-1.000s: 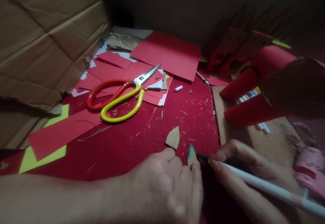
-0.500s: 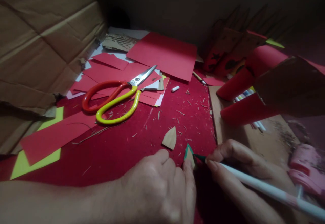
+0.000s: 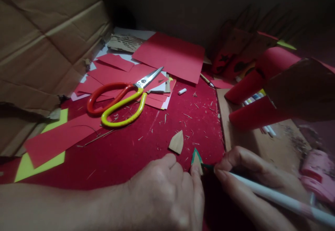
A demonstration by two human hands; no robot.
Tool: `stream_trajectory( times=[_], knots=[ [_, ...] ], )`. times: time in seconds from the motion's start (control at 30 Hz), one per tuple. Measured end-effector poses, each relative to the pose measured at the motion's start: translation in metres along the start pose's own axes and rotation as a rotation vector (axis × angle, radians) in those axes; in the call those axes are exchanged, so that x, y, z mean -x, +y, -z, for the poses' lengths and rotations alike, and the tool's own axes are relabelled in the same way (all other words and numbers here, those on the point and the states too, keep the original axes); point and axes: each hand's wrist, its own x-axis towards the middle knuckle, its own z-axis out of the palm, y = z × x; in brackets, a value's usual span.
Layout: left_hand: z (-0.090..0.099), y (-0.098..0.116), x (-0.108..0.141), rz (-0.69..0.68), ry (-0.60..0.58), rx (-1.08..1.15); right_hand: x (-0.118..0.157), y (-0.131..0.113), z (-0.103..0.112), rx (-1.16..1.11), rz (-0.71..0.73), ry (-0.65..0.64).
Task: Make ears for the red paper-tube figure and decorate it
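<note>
L hand point(image 3: 170, 189) has a green-edged piece point(image 3: 195, 159) held under its thumb, R hand point(image 3: 251, 175) pinching a pen point(image 3: 261, 186) w/ tip at piece's R edge, scissors point(image 3: 132, 98) farther L.

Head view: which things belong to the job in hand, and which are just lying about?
Job in hand:
left hand, thumb on the green-edged piece
right hand, holding the green-tipped white pen
probably the plain pointed piece, similar in shape

Lying about, it seems:
scissors
large red sheet
small white cylinder
pink tool
</note>
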Motion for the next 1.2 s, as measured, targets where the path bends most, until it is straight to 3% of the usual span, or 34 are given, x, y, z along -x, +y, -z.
stream_trajectory(
  times=[0.5,0.7,0.87,1.07,1.2],
  knots=[
    [0.002,-0.001,0.000,-0.022,-0.002,0.007,0.001,-0.006,-0.003,0.011,-0.017,0.016],
    [0.003,0.001,-0.001,-0.007,-0.068,0.012,-0.002,0.010,0.000,0.010,0.018,0.000],
    [0.002,0.000,0.000,-0.022,-0.027,-0.011,-0.005,0.018,0.004,0.006,0.045,-0.067],
    [0.002,-0.002,-0.001,-0.022,-0.020,-0.030,0.000,0.002,0.000,0.037,0.000,0.032],
    [0.001,0.000,-0.001,-0.008,-0.025,-0.011,0.000,0.004,0.000,0.049,0.030,0.027]
  ],
)
